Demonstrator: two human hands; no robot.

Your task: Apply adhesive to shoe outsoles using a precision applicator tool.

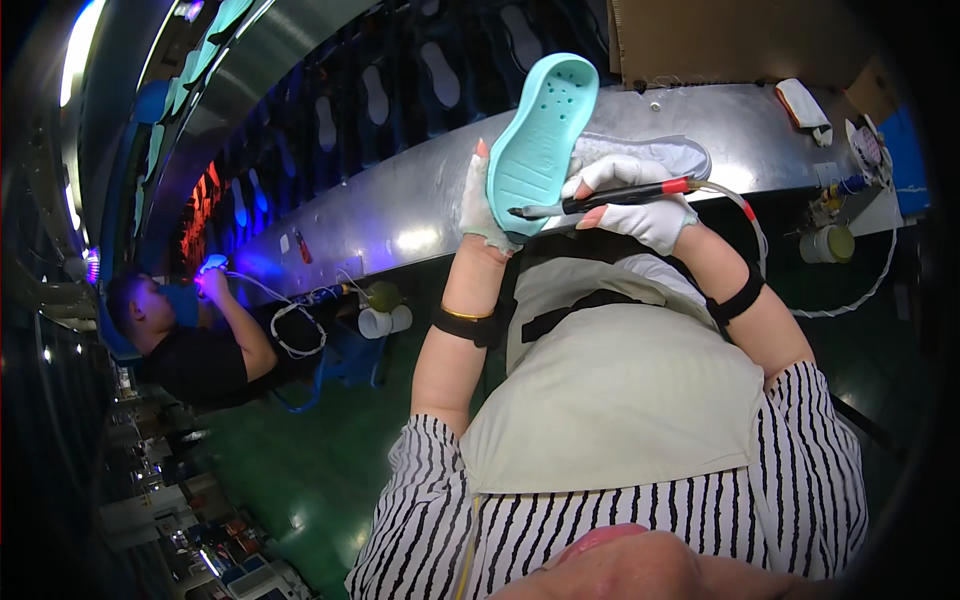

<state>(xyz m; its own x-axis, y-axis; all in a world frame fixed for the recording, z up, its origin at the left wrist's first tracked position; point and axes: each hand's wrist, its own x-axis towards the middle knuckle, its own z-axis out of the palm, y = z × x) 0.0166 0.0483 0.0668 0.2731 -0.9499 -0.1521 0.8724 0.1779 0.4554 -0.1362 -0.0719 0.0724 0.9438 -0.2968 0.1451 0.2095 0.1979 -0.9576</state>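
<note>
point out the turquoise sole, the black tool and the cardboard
Turquoise sole (540, 138): head view, middle of its face.
Black tool (625, 197): head view, its black shaft.
Cardboard (720, 42): head view, its broad brown side.

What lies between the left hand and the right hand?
Head view: the turquoise sole and, crossing its near end, the tip of the black pen-like tool held in the right hand.

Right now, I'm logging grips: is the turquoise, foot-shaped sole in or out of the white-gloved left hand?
In: the left hand holds the turquoise sole, glove and fingertip along its edge.
</note>
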